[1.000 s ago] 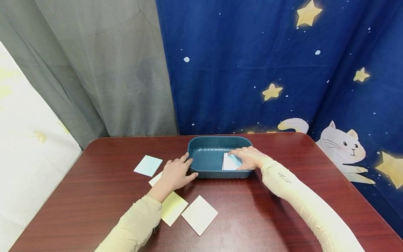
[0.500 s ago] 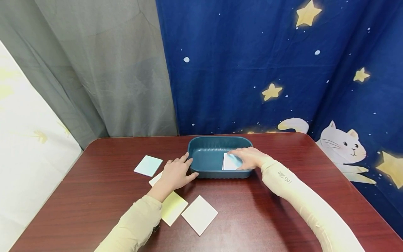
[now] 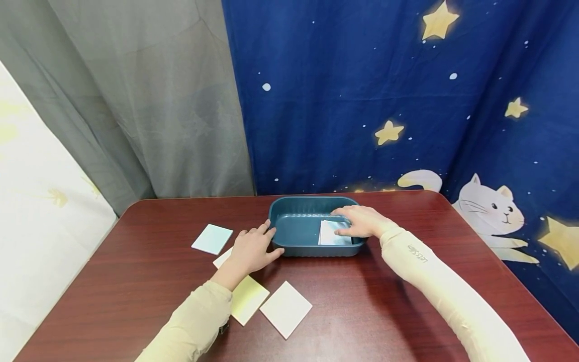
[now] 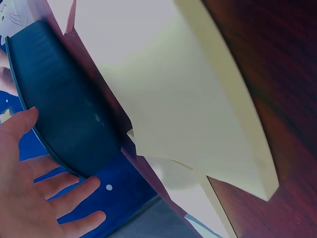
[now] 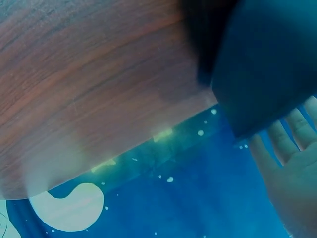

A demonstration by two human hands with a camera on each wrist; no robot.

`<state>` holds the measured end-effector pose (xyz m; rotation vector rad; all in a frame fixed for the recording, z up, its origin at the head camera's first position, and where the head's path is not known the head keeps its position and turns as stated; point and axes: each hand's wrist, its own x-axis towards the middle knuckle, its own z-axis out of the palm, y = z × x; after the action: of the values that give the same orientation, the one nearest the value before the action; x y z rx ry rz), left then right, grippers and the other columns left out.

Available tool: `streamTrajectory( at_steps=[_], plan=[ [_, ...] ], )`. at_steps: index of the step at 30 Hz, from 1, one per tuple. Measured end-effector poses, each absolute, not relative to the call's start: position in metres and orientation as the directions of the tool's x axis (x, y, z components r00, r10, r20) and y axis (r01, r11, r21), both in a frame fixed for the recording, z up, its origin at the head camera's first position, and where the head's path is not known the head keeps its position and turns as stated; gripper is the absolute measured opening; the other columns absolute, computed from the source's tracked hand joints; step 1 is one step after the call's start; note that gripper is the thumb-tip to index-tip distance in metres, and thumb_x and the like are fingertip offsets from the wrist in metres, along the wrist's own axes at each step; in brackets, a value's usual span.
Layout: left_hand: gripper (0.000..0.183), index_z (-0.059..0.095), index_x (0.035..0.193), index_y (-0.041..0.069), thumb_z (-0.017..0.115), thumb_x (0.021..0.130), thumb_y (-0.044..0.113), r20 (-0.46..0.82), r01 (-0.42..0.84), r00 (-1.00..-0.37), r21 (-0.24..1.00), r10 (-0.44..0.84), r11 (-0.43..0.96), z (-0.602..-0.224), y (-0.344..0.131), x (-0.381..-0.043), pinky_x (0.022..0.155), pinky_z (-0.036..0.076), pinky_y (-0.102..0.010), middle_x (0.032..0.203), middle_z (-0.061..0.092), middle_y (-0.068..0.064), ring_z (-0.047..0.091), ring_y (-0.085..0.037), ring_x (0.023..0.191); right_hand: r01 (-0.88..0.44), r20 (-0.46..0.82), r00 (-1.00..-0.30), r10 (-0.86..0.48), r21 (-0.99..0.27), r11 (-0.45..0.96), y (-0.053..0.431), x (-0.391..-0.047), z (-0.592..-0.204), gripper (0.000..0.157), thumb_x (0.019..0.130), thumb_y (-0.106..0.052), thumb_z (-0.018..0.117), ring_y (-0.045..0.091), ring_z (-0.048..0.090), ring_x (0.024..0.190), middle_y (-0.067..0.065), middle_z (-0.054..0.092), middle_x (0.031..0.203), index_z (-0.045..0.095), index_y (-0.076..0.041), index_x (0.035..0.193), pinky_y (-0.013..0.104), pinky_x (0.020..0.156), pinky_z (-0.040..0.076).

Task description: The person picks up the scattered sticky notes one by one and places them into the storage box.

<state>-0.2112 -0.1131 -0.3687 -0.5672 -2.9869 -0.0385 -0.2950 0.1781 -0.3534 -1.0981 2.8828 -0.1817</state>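
A dark teal rectangular bin (image 3: 312,250) stands on the table. Spread, fairly straight fingers of my left hand (image 3: 250,251) touch its left rim, as the left wrist view confirms. Inside, at the right end, lies a stack of pale sticky notes (image 3: 329,234). My right hand (image 3: 364,222) hovers over the bin's right end with thumb and fingers apart, above the stack and not gripping it. In the right wrist view its fingers reach past the bin's wall (image 5: 267,59), which hides the fingertips.
Several square note pads lie to the left and front: a light blue one (image 3: 212,239), a whitish one (image 3: 221,258) partly under my left hand, a yellow one (image 3: 250,299) and a cream one (image 3: 286,309). Curtains (image 3: 199,125) hang behind the table (image 3: 362,311).
My right hand has lifted and drawn slightly back from the sticky notes, letting them go in the bin and uncovering more of them. The left hand stays on the rim.
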Motion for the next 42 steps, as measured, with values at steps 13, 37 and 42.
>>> streamTrajectory(
  at_steps=[13, 37, 42],
  plan=[
    [0.063, 0.05, 0.126, 0.008, 0.052, 0.081, 0.052, 0.093, 0.362, -0.928, 0.014, 0.359, 0.932, -0.368, -0.112, -0.211, 0.082, 0.036, -0.047, 0.135, 0.036, -0.013, 0.048, -0.03, 0.106, -0.591, 0.068, -0.807, -0.587, -0.084, 0.802, 0.198, -0.283, -0.331, 0.055, 0.078, -0.044, 0.06, 0.027, 0.051, 0.102, 0.009, 0.056, 0.113, 0.055, -0.009, 0.119, 0.046, 0.082, 0.039],
    [0.063, 0.049, 0.126, 0.007, 0.052, 0.082, 0.051, 0.088, 0.365, -0.928, 0.016, 0.362, 0.931, -0.366, -0.11, -0.208, 0.081, 0.036, -0.046, 0.135, 0.036, -0.014, 0.048, -0.031, 0.105, -0.508, 0.067, -0.861, -0.505, -0.168, 0.845, 0.217, -0.258, -0.349, 0.085, 0.063, -0.07, 0.057, 0.026, 0.044, 0.11, 0.009, 0.049, 0.122, 0.05, -0.014, 0.126, 0.05, 0.084, 0.035],
    [0.062, 0.05, 0.126, 0.007, 0.052, 0.082, 0.05, 0.092, 0.365, -0.928, 0.021, 0.362, 0.931, -0.366, -0.11, -0.207, 0.081, 0.037, -0.046, 0.135, 0.036, -0.014, 0.048, -0.031, 0.105, -0.505, 0.065, -0.862, -0.502, -0.186, 0.843, 0.218, -0.257, -0.35, 0.081, 0.064, -0.066, 0.06, 0.026, 0.044, 0.11, 0.01, 0.049, 0.122, 0.049, -0.014, 0.126, 0.051, 0.085, 0.034]
  ],
)
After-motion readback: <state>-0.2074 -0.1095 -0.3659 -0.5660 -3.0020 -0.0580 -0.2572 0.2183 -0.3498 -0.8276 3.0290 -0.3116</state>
